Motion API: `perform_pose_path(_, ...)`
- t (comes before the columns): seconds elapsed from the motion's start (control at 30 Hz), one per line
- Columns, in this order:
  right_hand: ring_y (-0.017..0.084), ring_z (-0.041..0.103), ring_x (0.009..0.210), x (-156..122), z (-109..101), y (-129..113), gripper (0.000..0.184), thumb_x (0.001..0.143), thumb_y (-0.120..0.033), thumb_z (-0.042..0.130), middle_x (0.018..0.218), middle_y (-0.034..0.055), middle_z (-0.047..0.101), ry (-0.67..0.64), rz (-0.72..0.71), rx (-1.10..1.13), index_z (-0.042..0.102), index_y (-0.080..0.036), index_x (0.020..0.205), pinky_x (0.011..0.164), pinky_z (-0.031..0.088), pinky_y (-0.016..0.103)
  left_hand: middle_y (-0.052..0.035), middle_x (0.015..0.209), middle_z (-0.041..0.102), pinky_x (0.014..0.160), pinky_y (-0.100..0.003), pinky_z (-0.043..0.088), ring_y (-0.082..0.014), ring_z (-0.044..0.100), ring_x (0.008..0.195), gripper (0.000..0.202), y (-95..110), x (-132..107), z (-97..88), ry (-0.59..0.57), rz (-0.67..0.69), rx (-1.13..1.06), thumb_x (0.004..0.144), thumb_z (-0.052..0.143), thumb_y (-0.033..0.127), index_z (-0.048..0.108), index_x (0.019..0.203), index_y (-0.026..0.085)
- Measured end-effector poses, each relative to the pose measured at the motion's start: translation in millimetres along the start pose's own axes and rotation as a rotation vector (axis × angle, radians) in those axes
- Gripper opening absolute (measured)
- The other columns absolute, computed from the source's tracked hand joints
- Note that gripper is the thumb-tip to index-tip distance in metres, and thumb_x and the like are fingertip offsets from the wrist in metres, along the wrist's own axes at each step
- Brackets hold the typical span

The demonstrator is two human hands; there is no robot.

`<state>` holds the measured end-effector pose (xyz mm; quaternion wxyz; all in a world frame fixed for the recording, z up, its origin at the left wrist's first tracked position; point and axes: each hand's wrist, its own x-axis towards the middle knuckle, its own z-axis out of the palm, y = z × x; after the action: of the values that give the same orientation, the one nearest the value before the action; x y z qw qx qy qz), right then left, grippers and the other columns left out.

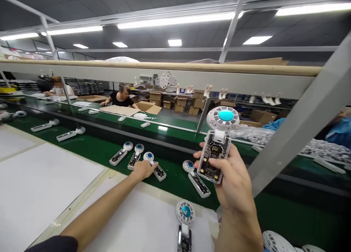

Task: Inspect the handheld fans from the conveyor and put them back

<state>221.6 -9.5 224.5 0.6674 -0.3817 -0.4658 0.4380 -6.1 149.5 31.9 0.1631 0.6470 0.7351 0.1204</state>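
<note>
My right hand [233, 179] is closed round a small hand-held fan [218, 142] with a clear body, a white round head and a blue hub, held upright above the belt. My left hand [144, 168] reaches out to the green conveyor belt [90, 146] and rests with its fingers on another such fan [154, 165]. Two like fans [120, 153] [135, 155] lie just left of that hand, and one [196, 179] lies right of it. One more fan [185, 224] lies on the white table [41, 186] near me.
Further fans [70, 134] lie up the belt at the left. A slanted grey frame post [298, 131] crosses at the right, and a shelf rail [164, 75] runs overhead. Two other people sit across the line by cardboard boxes [175, 102]. White fan heads [276, 241] lie bottom right.
</note>
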Motion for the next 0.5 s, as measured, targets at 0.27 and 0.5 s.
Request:
perform_pose_path(0.27, 0.017, 0.065, 0.064, 2.3, 4.8, 5.4, 0.047, 0.077, -0.022, 0.062, 0.085, 0.0033, 0.072, -0.030, 0.023, -0.008, 0.050, -0.020, 0.122, 0.058, 0.052, 0.028, -0.0107, 0.124, 0.061, 0.090, -0.044, 0.056, -0.0231, 0.064, 0.106, 0.039, 36.4, 6.6, -4.2, -0.173, -0.104, -0.645, 0.094, 0.064, 0.032, 0.057, 0.128, 0.016)
perform_pose_path(0.5, 0.017, 0.066, 0.065, 0.2, 4.9, 5.1, 0.052, 0.077, -0.021, 0.062, 0.087, 0.0034, 0.072, -0.032, -0.007, 0.038, 0.048, -0.020, 0.127, 0.060, 0.052, 0.028, -0.0043, 0.103, 0.061, 0.082, -0.040, 0.060, -0.0195, 0.069, 0.091, 0.035, 75.4, -26.1, -57.5, -0.347, 0.161, -1.374, 0.094, 0.060, 0.031, 0.044, 0.123, 0.021)
